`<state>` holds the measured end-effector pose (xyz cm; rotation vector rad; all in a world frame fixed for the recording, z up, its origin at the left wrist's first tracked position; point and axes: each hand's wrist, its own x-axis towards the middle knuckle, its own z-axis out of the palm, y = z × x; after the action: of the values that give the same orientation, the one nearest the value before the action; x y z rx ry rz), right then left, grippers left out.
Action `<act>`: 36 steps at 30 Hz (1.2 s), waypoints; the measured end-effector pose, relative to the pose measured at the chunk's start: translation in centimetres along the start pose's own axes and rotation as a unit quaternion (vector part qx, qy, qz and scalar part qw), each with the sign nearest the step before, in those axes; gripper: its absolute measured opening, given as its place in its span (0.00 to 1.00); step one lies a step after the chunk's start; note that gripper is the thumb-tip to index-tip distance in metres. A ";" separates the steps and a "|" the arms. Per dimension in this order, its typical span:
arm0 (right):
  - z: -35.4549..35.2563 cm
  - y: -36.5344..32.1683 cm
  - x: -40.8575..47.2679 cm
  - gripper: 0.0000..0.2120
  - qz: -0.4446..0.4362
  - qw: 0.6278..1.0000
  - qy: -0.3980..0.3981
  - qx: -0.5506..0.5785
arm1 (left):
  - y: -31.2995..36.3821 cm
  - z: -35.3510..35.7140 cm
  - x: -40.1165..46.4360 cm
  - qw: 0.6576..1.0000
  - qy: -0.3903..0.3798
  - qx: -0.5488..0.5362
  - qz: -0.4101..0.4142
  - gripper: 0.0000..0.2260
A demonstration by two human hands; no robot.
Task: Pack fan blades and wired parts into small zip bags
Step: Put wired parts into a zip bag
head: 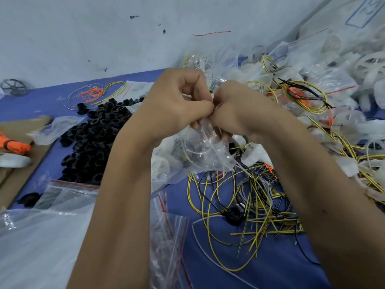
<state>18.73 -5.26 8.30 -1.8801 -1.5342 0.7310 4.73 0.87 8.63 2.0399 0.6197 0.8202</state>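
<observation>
Hands, left [179, 101] and right [235, 109], pinch small clear plastic zip bag [200, 151] at its mouth; film limp, slippery, light.

Both hands meet above the blue bench [270, 268], knuckles touching. The left hand [179, 101] and right hand [235, 109] each pinch the top edge of a clear zip bag [200, 151] that hangs between them, with wire coils and a pale part inside. Left of the arms lies a heap of black rings [98, 138]. Loose yellow wires [245, 209] sprawl below the bag. Empty zip bags [168, 236] with red strips lie near the left forearm. Filled bags [312, 80] pile up at right.
</observation>
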 end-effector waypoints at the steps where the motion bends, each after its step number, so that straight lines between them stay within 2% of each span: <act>1: 0.2 0.0 0.0 0.10 -0.010 1.000 -0.014 -0.007 | 0.0 0.0 0.0 1.000 0.001 -0.009 0.003 0.09; 5: 0.2 0.3 -0.5 0.17 -0.102 0.985 -0.137 0.021 | 0.4 -0.5 -0.3 0.998 -0.024 -0.050 0.028 0.10; 9: 0.4 1.1 -0.5 0.14 -0.112 0.960 -0.233 0.109 | 0.6 -0.7 -0.5 0.997 -0.013 -0.073 0.037 0.10; 12: 0.5 1.7 -0.4 0.11 -0.134 0.932 -0.264 0.211 | 0.7 -0.7 -0.5 0.997 -0.007 -0.071 0.033 0.10; 15: 0.2 1.8 -0.3 0.10 -0.114 0.871 -0.296 0.374 | 0.6 -1.0 -0.5 0.997 0.013 -0.067 0.031 0.08; 17: 0.1 1.6 -0.2 0.10 -0.092 0.836 -0.285 0.460 | 0.6 -1.3 -0.6 0.997 0.024 -0.068 0.030 0.08; 19: 0.3 1.3 -0.2 0.11 -0.086 0.831 -0.266 0.480 | 0.5 -1.5 -0.7 0.996 0.026 -0.084 0.030 0.08; 20: 0.4 1.1 -0.2 0.12 -0.096 0.862 -0.245 0.432 | 0.5 -1.6 -0.7 0.995 0.024 -0.095 0.033 0.08; 22: 0.7 0.8 -0.1 0.08 -0.143 0.950 -0.182 0.209 | 0.5 -1.7 -0.7 0.993 0.025 -0.112 0.036 0.07; 23: 0.6 0.6 0.1 0.05 -0.165 0.968 -0.158 0.107 | 0.4 -1.7 -0.7 0.992 0.028 -0.116 0.035 0.07; 25: 0.0 0.4 0.2 0.05 -0.187 0.976 -0.111 0.001 | 0.2 -1.7 -0.7 0.992 0.040 -0.119 0.025 0.07; 30: -2.2 -0.5 -0.9 0.09 -0.199 0.978 0.062 -0.012 | -0.7 -2.5 -0.7 0.991 0.093 -0.097 -0.006 0.09; 32: -2.6 -0.7 -1.2 0.05 -0.216 0.967 0.051 -0.128 | -0.8 -2.7 -0.8 0.991 0.097 -0.093 -0.006 0.09; 34: -2.1 -0.7 -1.3 0.03 -0.191 0.959 -0.001 -0.210 | -0.8 -2.6 -0.8 0.991 0.096 -0.091 -0.003 0.09; 35: -1.9 -0.7 -1.4 0.04 -0.184 0.952 -0.020 -0.242 | -0.8 -2.6 -0.8 0.992 0.092 -0.090 0.000 0.09; 36: -1.5 -0.6 -1.4 0.09 -0.181 0.944 -0.032 -0.273 | -0.7 -2.5 -0.8 0.992 0.087 -0.091 0.005 0.09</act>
<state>19.19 -6.65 9.83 -1.8604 -2.2144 0.2061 2.25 2.00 8.87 1.8212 0.6084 1.0293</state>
